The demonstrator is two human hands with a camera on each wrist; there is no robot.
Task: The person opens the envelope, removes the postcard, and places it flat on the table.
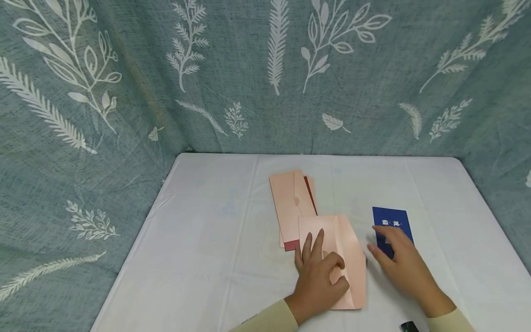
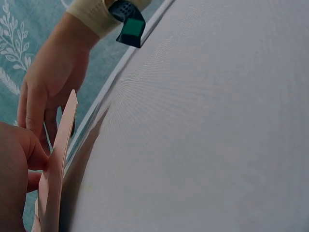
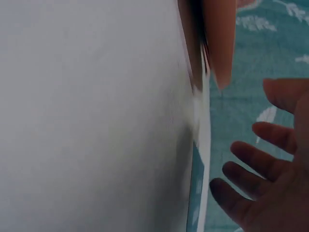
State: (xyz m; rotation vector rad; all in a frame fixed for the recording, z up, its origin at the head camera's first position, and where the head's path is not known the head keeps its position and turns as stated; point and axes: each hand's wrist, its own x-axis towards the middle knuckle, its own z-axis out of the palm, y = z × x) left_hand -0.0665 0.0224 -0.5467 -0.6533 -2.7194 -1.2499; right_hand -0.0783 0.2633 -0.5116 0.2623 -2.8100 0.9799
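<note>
In the head view a pale pink envelope [image 1: 352, 258] lies with its flap spread to the right. My left hand [image 1: 317, 281] is over it, thumb and index finger bent at the envelope's opening, the other fingers stretched across its front. One edge of the envelope [image 2: 55, 164] stands off the table in the left wrist view. To the right, my right hand [image 1: 404, 265] hovers beside a dark blue card [image 1: 390, 219] with white characters, partly covering it. Its fingers [image 3: 256, 159] are spread and loosely bent, with nothing between them.
Behind the open envelope lies a stack of pink envelopes [image 1: 286, 193], with dark red edges showing. A white cloth covers the table [image 1: 199, 230]. Teal curtains with white leaf prints [image 1: 249, 69] hang behind and at the sides. A dark strap with a green square [image 2: 133, 31] is on my right wrist.
</note>
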